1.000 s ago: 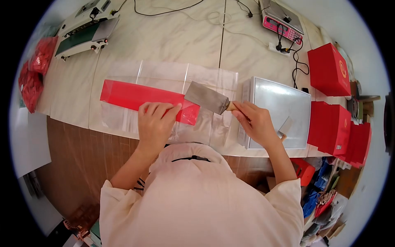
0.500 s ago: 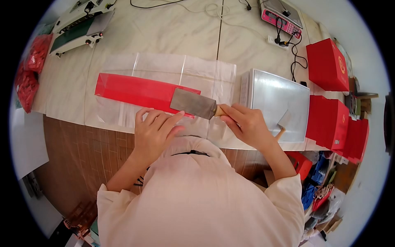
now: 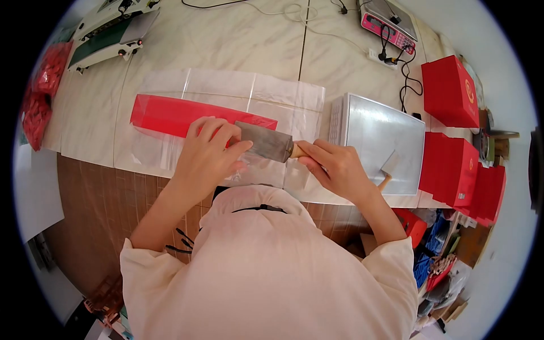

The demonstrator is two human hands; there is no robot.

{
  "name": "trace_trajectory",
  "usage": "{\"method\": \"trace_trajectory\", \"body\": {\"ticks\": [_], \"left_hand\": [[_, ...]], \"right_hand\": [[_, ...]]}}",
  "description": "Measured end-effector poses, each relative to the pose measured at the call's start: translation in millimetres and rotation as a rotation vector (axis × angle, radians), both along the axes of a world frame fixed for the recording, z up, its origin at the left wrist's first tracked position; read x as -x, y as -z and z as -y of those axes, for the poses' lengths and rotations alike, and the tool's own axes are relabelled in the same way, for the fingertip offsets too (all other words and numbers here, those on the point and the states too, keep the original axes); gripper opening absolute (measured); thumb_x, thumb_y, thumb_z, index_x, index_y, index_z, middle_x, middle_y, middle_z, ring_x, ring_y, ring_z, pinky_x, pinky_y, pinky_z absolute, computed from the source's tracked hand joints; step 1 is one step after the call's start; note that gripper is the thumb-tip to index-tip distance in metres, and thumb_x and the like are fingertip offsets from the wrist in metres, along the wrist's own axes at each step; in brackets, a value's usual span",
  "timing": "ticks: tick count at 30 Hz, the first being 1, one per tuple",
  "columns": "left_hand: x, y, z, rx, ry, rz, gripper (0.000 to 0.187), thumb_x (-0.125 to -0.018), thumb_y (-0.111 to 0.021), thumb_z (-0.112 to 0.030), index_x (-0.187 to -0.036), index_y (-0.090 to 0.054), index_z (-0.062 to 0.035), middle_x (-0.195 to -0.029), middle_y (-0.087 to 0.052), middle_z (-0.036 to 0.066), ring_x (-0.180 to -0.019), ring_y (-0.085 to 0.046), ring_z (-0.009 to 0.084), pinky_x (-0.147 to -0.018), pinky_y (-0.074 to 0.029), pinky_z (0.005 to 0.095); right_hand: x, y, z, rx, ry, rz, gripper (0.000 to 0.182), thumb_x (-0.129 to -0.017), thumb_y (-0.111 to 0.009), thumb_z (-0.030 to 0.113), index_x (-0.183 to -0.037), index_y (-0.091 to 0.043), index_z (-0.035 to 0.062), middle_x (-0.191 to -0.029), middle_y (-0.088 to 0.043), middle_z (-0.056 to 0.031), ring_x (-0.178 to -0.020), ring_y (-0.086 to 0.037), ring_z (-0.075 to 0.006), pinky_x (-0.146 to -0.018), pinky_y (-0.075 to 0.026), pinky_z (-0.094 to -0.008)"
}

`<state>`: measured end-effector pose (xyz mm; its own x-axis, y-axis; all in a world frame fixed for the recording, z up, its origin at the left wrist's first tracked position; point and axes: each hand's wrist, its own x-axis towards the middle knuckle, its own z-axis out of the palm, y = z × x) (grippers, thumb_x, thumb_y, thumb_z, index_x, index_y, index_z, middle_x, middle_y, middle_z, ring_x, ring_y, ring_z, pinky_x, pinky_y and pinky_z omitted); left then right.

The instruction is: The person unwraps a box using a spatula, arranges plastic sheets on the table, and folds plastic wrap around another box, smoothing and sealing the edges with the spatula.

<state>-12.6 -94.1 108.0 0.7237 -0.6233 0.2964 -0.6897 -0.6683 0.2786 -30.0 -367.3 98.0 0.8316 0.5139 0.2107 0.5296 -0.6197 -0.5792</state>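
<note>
R hand [image 3: 337, 167] is closed on the scraper [image 3: 265, 141] by its short wooden handle [image 3: 298, 151], metal blade out to the left of that grip, pointing at the L hand [image 3: 205, 148]. L hand is half-curled over the lower edge of the red strip [image 3: 167, 110], fingertips next to the blade's far end; can't tell if they pinch the edge or just rest. Strip runs left from the blade, past the L hand, w/ its right end just above the blade; clear film [image 3: 286, 101] spreads around & below it on the table [image 3: 226, 39]. Right of the R grip, nearby: metal-topped box [image 3: 385, 136] w/ a smaller scraper [image 3: 390, 163] on it; red boxes [image 3: 450, 93] beyond. Handling, my guess: scraper is fairly light, stiff, blade-heavy, best held at the handle close to the blade; strip is light, thin, bendy, prob. slick, creases easily, so best steadied w/ flat fingers near the blade. Film looks v. soft & slippery, apt to wrinkle or snag on a blade corner; best held by an outer edge.
</note>
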Motion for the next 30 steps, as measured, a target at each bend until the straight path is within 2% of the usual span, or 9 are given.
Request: {"method": "trace_trajectory", "body": {"ticks": [2,5,8,12,17,24,30], "left_hand": [[-5.2,5.1,-1.1,-0.022,0.047,0.0,0.023,-0.067,-0.078,-0.018,-0.086,-0.067,-0.0101,-0.093,-0.054,0.002,-0.097,-0.051,0.0256,-0.088,-0.04,0.0457],[-13.4,3.0,-3.4,0.016,0.057,0.01,0.02,-0.068,-0.078,-0.017,-0.08,-0.064,-0.0101,-0.091,-0.055,0.001,-0.096,-0.052,0.0242,-0.088,-0.04,0.0436],[-22.8,2.3,-5.7,0.128,0.05,-0.089,0.017,-0.07,-0.077,-0.016,-0.079,-0.063,-0.0101,-0.089,-0.056,0.0,-0.094,-0.053,0.0231,-0.088,-0.04,0.0404],[-40.9,-4.9,-9.7,0.037,0.036,-0.129,0.016,-0.073,-0.075,-0.017,-0.08,-0.063,-0.0101,-0.087,-0.057,0.0,-0.093,-0.054,0.0231,-0.089,-0.039,0.0385],[-28.4,-8.6,-11.4,0.141,0.035,-0.27,0.022,-0.072,-0.077,-0.023,-0.083,-0.063,-0.0103,-0.094,-0.057,0.002,-0.096,-0.052,0.0231,-0.089,-0.038,0.039],[-18.2,5.2,-10.6,0.054,0.11,-0.143,0.019,-0.072,-0.077,-0.023,-0.08,-0.063,-0.0136,-0.094,-0.055,0.0,-0.094,-0.05,0.0231,-0.088,-0.038,0.0397],[-20.8,6.0,-11.2,0.106,0.093,-0.153,0.015,-0.071,-0.077,-0.018,-0.077,-0.063,-0.0148,-0.09,-0.056,-0.002,-0.094,-0.05,0.0212,-0.086,-0.038,0.0392]], "right_hand": [[-1.0,0.4,-0.7,-0.012,-0.007,0.003,0.02,-0.088,-0.066,0.017,-0.104,-0.065,0.0053,-0.07,-0.056,-0.0052,-0.054,-0.055,-0.0244,-0.045,-0.042,-0.0349],[-2.3,0.8,-1.7,-0.013,-0.019,0.0,0.019,-0.088,-0.066,0.017,-0.104,-0.065,0.0059,-0.071,-0.057,-0.0051,-0.055,-0.055,-0.0244,-0.046,-0.042,-0.035],[-4.4,-0.2,-1.3,-0.017,-0.031,0.008,0.018,-0.088,-0.066,0.017,-0.103,-0.065,0.0063,-0.071,-0.057,-0.0051,-0.055,-0.055,-0.0244,-0.046,-0.042,-0.035],[-6.0,0.8,-0.7,-0.006,-0.066,0.01,0.017,-0.088,-0.066,0.017,-0.102,-0.065,0.0058,-0.069,-0.057,-0.0053,-0.054,-0.055,-0.0247,-0.046,-0.041,-0.0349],[-6.9,4.8,-0.6,-0.023,-0.027,0.02,0.017,-0.088,-0.066,0.017,-0.101,-0.065,0.0054,-0.068,-0.056,-0.0056,-0.054,-0.055,-0.0248,-0.046,-0.041,-0.0354],[-8.3,1.4,-0.7,0.013,-0.04,0.036,0.02,-0.087,-0.068,0.018,-0.102,-0.066,0.0052,-0.069,-0.057,-0.0058,-0.054,-0.055,-0.0245,-0.046,-0.041,-0.0357],[-8.5,-0.3,-1.2,0.008,-0.028,0.015,0.02,-0.087,-0.068,0.018,-0.102,-0.066,0.0048,-0.069,-0.057,-0.0056,-0.055,-0.056,-0.0239,-0.046,-0.042,-0.0348]]}}
